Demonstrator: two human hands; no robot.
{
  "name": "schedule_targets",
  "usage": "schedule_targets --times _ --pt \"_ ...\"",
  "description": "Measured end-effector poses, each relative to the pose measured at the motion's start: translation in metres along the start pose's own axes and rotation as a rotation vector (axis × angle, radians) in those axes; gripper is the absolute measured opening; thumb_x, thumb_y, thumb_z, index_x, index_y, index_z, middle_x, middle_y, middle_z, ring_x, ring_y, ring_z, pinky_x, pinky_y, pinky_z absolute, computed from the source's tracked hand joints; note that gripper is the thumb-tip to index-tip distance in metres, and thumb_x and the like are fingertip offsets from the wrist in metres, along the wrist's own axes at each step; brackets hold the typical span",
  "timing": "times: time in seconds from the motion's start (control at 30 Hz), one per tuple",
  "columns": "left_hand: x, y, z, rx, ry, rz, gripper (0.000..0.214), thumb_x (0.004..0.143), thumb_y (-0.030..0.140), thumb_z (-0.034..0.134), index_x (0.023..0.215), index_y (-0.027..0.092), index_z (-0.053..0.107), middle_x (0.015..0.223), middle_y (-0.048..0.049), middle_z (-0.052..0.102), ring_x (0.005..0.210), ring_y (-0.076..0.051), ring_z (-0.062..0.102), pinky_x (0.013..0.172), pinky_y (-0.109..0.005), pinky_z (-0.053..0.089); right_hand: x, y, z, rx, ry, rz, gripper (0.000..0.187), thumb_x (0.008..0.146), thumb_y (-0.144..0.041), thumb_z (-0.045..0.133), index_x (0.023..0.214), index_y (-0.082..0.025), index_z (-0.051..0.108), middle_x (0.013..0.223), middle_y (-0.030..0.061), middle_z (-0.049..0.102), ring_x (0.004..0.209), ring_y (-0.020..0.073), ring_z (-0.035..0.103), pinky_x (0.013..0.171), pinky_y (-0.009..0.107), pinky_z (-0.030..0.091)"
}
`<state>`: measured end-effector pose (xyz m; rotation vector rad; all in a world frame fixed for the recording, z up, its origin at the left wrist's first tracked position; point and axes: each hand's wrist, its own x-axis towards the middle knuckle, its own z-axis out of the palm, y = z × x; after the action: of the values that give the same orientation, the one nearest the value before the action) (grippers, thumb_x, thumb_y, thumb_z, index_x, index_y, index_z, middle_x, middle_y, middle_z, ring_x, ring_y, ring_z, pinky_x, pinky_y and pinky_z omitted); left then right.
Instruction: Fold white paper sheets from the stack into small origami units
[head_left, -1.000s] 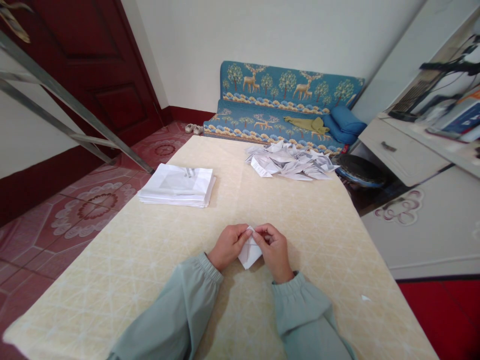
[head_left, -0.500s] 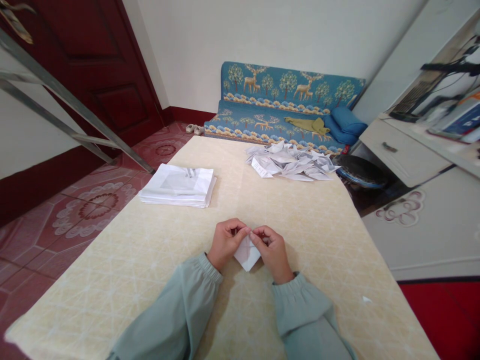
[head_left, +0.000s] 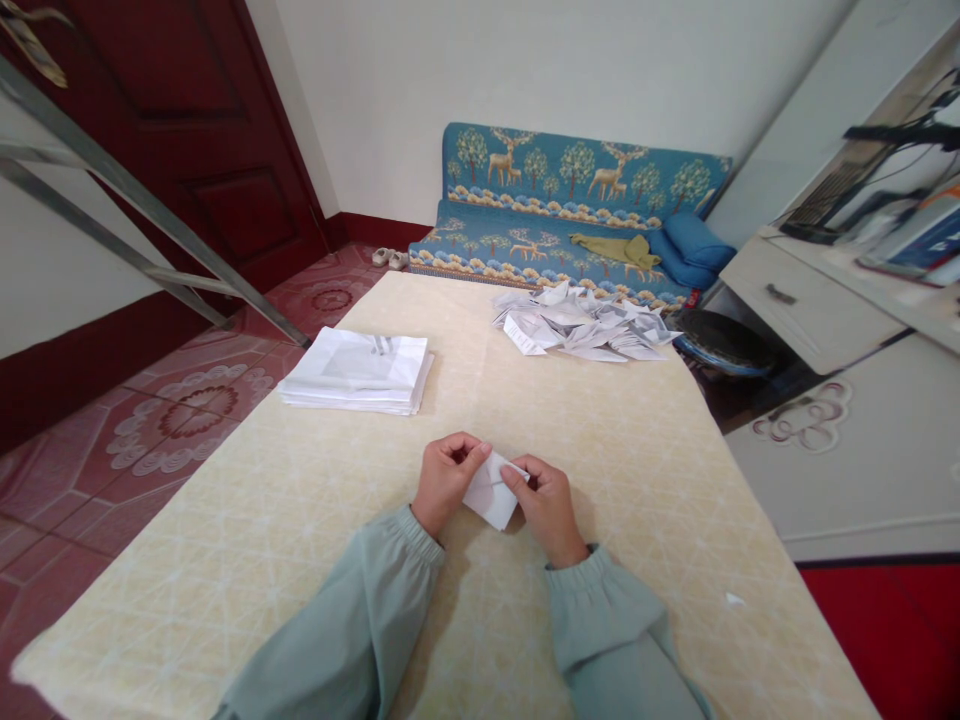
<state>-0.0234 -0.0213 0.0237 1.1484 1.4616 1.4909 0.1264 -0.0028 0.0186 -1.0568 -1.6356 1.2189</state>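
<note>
Between your left hand (head_left: 444, 482) and your right hand (head_left: 549, 505), over the near half of the table (head_left: 480, 640), the folded paper (head_left: 491, 495) is pointing one corner toward you; its longer axis is not showing clearly. Your left is pinching the far corner between thumb and finger; your right is clamping the right-hand edge, thumb uppermost, so neither is lying nearer. Pale, patterned cloth (head_left: 645, 440) is covering the table. Farther back, a stack (head_left: 337, 360) is lying on the left and a heap (head_left: 592, 325) of folded sheets on the right. Beyond, a blue sofa (head_left: 551, 170) is standing along the wall (head_left: 585, 60).
</note>
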Motion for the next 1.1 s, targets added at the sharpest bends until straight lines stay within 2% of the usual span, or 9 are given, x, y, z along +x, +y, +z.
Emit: schedule_targets --times 0.17,0.3,0.43,0.53,0.77,0.9,1.0,1.1 --pt "-0.0023 -0.0009 0.0027 0.169 0.066 0.042 0.026 0.073 0.033 0.064 0.059 0.012 0.063 0.052 0.0007 0.054 0.050 -0.009 0.043 0.048 -0.021 0.033 -0.0022 -0.0054 0.0007 -0.148 -0.025 -0.129 0.023 0.082 -0.031 0.057 0.064 -0.017 0.061 0.055 -0.0027 0.050 0.053 0.0113 0.044 0.050 0.023 0.032" --pt "-0.0026 0.0011 0.0019 0.123 0.036 0.015 0.027 0.075 0.033 0.062 0.060 0.011 0.062 0.053 0.0006 0.053 0.052 -0.010 0.044 0.050 -0.021 0.034 -0.0027 -0.0089 0.0008 -0.171 -0.045 -0.220 0.023 0.083 -0.030 0.056 0.063 -0.018 0.061 0.059 -0.0017 0.052 0.056 0.0120 0.047 0.054 0.024 0.034" --pt "-0.0021 0.0029 0.0000 0.017 -0.006 -0.016 0.028 0.075 0.036 0.062 0.062 0.012 0.061 0.054 0.0014 0.053 0.051 -0.009 0.044 0.049 -0.020 0.034 -0.0038 -0.0062 0.0025 -0.097 -0.002 -0.144 0.020 0.082 -0.032 0.057 0.069 -0.018 0.063 0.058 -0.0024 0.053 0.054 0.0116 0.046 0.051 0.023 0.034" --pt "-0.0032 0.0047 0.0008 0.006 -0.001 -0.008 0.027 0.074 0.035 0.064 0.062 0.012 0.061 0.055 0.0009 0.055 0.052 -0.009 0.045 0.050 -0.020 0.035 -0.0039 -0.0035 0.0037 -0.069 -0.026 -0.070 0.017 0.079 -0.033 0.060 0.072 -0.017 0.064 0.057 -0.0031 0.053 0.053 0.0113 0.045 0.049 0.022 0.034" --pt "-0.0055 0.0063 0.0051 0.098 -0.021 0.074 0.025 0.074 0.032 0.063 0.059 0.012 0.062 0.054 0.0002 0.055 0.052 -0.010 0.044 0.051 -0.021 0.034 -0.0033 -0.0027 0.0017 -0.066 -0.070 -0.067 0.019 0.079 -0.031 0.059 0.067 -0.017 0.063 0.057 -0.0028 0.052 0.055 0.0118 0.046 0.050 0.023 0.033" --pt "-0.0039 0.0030 0.0039 0.122 -0.022 0.063 0.029 0.076 0.035 0.060 0.059 0.012 0.061 0.053 0.0010 0.052 0.053 -0.010 0.043 0.050 -0.021 0.033 -0.0033 -0.0013 0.0000 -0.036 -0.065 -0.053 0.028 0.083 -0.036 0.054 0.066 -0.017 0.064 0.053 -0.0034 0.049 0.052 0.0115 0.043 0.049 0.023 0.031" --pt "-0.0019 0.0007 0.0023 0.115 -0.028 0.017 0.032 0.078 0.037 0.058 0.057 0.012 0.059 0.051 0.0023 0.047 0.051 -0.009 0.040 0.048 -0.021 0.031 -0.0038 -0.0025 0.0005 -0.022 -0.084 -0.057 0.028 0.087 -0.036 0.049 0.079 -0.018 0.068 0.060 -0.0015 0.056 0.057 0.0130 0.049 0.052 0.023 0.035" --pt "0.0004 -0.0002 0.0009 0.100 -0.035 -0.015 0.034 0.078 0.039 0.058 0.056 0.012 0.057 0.049 0.0036 0.043 0.048 -0.008 0.037 0.046 -0.020 0.029 -0.0046 -0.0047 0.0027 0.041 -0.059 -0.049 0.028 0.087 -0.035 0.048 0.105 -0.021 0.065 0.076 0.0012 0.063 0.066 0.0147 0.055 0.058 0.025 0.040"
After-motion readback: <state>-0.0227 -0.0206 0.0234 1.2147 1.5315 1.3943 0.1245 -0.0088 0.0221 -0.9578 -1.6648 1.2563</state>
